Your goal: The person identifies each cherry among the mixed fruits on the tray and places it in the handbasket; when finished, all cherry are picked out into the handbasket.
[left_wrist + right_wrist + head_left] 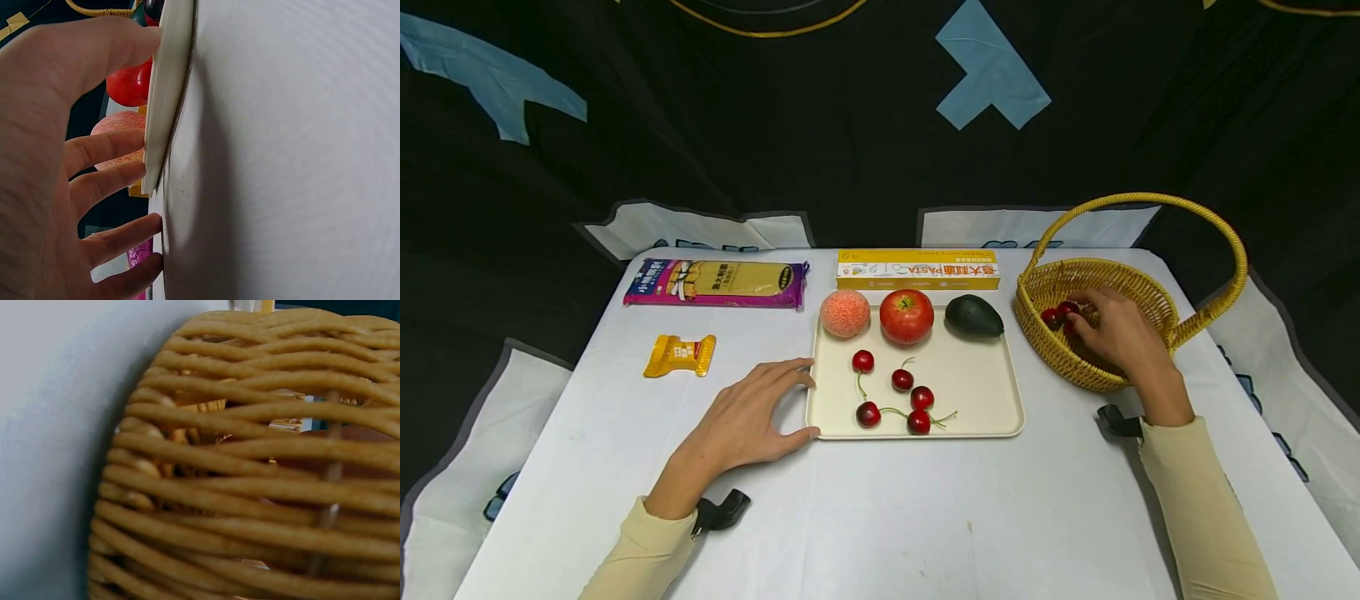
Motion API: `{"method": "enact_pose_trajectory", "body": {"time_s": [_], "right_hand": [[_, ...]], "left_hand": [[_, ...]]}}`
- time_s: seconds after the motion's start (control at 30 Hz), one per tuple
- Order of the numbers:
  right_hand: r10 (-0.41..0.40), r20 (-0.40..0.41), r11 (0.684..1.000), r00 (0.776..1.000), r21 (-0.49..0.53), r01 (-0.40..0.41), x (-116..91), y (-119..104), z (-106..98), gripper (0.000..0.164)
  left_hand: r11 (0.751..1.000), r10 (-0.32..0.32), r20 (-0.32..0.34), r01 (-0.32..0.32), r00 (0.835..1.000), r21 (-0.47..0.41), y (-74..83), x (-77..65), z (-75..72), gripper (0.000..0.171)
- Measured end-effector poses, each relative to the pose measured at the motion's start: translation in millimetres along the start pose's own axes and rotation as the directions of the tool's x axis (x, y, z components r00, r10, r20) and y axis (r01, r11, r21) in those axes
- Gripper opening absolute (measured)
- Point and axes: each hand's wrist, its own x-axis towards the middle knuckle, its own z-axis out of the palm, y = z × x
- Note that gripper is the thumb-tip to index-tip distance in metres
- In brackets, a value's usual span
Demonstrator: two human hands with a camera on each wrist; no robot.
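Observation:
In the head view my left hand [747, 418] has its fingers spread at the left side of a cream tray [977, 417]. Thumb and fingertips meet the tray's edge [169, 81] in the left wrist view. On this tray lie several red cherries [918, 422] with stems, a peach [846, 313], a red apple [907, 317] and an avocado [973, 316]. My right hand [1118, 332] reaches into a wicker basket [1037, 329] and pinches dark red cherries [1052, 318] between thumb and fingers. Woven strands [250, 469] hide that hand's fingers in the right wrist view.
Behind the tray stands a yellow and white pasta box [917, 269]. A purple and gold noodle packet [718, 283] lies at the back left, with a small orange wrapped snack [680, 356] in front of it. The basket's tall handle [1236, 258] arches over its opening.

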Motion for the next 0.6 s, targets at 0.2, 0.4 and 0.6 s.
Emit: {"method": "enact_pose_trajectory", "body": {"time_s": [0.2,0.4,0.6], "right_hand": [[-0.044,-0.055,0.999,0.998,-0.005,0.044,-1,-7,-4,0.039],[-0.068,-0.089,0.998,0.994,-0.008,0.067,-4,-27,-10,0.039],[-0.116,-0.115,0.993,0.987,-0.034,0.112,-9,-47,-14,0.038]], "left_hand": [[1.0,-0.005,0.007,0.005,1.0,-0.001,0.5,0.2,-1.2,0.056],[1.0,-0.002,0.005,0.002,1.0,-0.001,0.3,0.2,-1.7,0.055],[1.0,-0.005,0.006,0.005,1.0,0.0,0.9,0.0,-1.8,0.056]]}}
